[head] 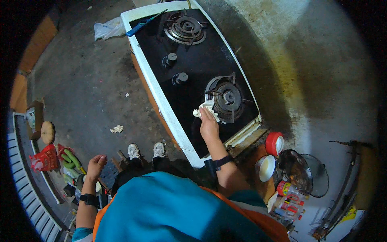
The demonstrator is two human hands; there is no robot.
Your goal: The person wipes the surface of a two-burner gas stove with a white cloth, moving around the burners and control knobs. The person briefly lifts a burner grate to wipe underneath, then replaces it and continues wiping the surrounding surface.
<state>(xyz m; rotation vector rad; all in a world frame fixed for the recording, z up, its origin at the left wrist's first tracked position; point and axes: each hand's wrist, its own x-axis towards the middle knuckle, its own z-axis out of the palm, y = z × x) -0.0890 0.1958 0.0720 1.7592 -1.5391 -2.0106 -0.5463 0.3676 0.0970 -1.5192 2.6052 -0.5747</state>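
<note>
My right hand (209,124) presses a crumpled white paper tissue (206,109) against the black glass top of a two-burner gas stove (169,87). The tissue touches the left edge of the near burner (229,96), partly under its pan support. My left hand (97,165) hangs low on the left, away from the stove, with its fingers curled and no object visible in it. Two control knobs (182,77) stand up between the near burner and the far burner (186,27).
A blue gas lighter (142,24) lies on the stove's far left corner, beside a plastic bag (109,28). At right are a red-rimmed container (274,143), a white bowl (266,168), a wok (294,171) and several bottles (290,205). Another crumpled tissue (116,129) lies on the floor.
</note>
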